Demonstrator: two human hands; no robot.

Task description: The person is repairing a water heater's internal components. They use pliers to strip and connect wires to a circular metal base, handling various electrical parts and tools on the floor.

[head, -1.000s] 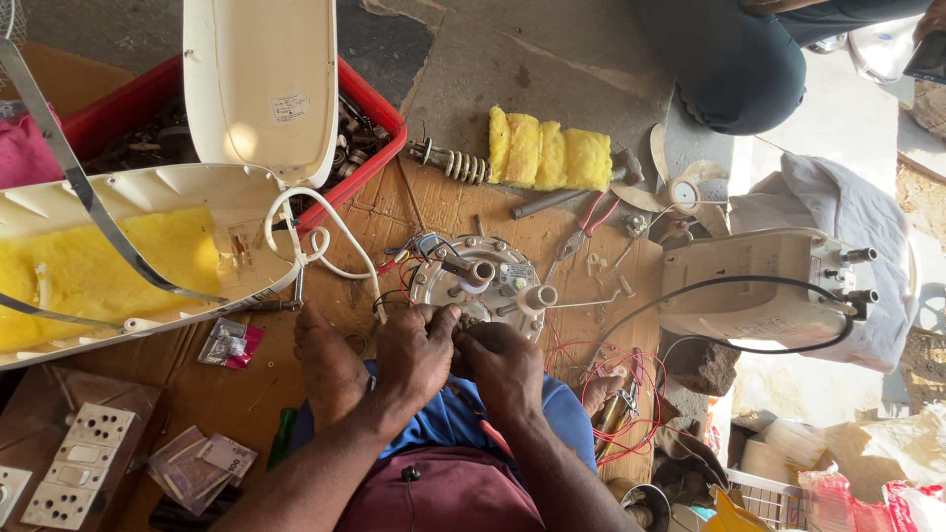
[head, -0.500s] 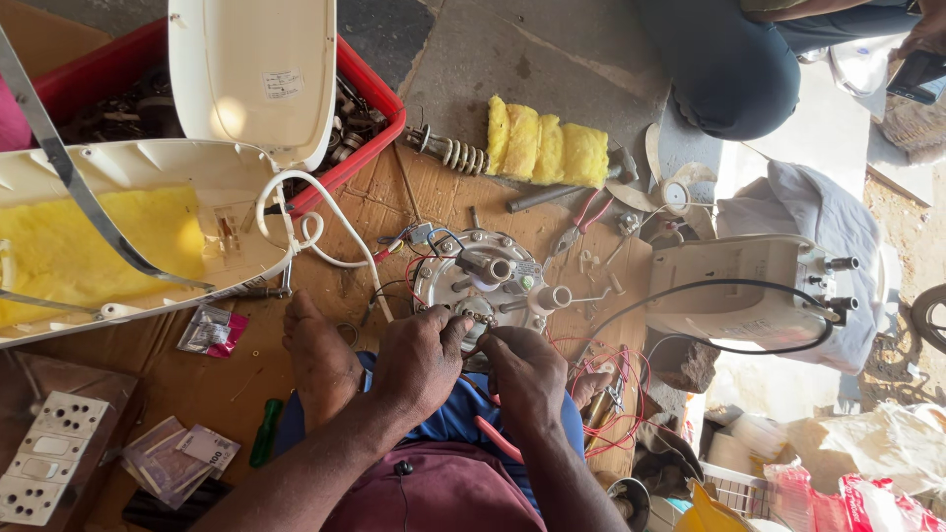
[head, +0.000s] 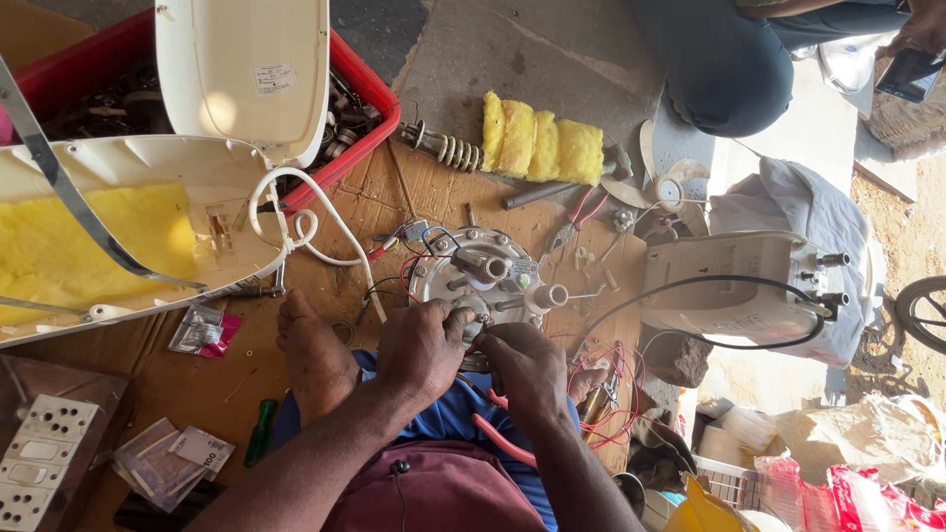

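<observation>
A round metal flange plate (head: 463,271) with short pipe stubs and coloured wires lies on brown cardboard (head: 296,325) in front of me. My left hand (head: 424,347) rests on its near edge, fingers curled around a small fitting. My right hand (head: 527,363) pinches the same spot from the right. What the fingertips hold is hidden. Red-handled pliers (head: 498,429) lie under my right wrist on my blue clothing. My bare foot (head: 313,355) sits left of the hands.
An opened white heater shell with yellow insulation (head: 89,232) lies left, before a red crate of parts (head: 370,123). A second white heater unit (head: 734,286) with a black cable stands right. Yellow foam (head: 542,148), a coil element, pliers, a green screwdriver (head: 258,432) and a switchboard (head: 34,458) lie around. Another person crouches at top right.
The view has shifted slightly; both hands stay on the flange plate's near edge, fingers working at the same small fitting.
</observation>
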